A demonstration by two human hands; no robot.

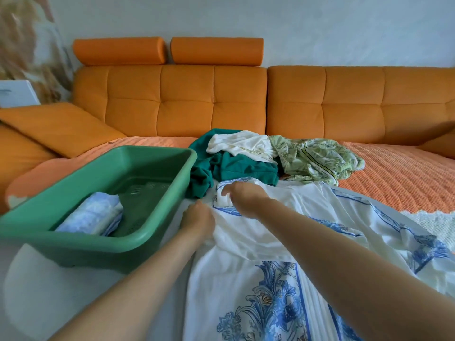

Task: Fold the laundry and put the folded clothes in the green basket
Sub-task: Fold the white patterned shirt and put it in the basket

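Head view: both hands' fingers [225, 191] pinch the white blue-patterned garment's [266, 242] far edge.

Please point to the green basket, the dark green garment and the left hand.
green basket [152, 238]: head view, near rim.
dark green garment [246, 168]: head view, middle fold.
left hand [198, 221]: head view, back of hand.

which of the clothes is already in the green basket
Only the light blue folded piece, lying in the green basket. The dark green, cream, leafy green and blue-patterned white garments remain outside.
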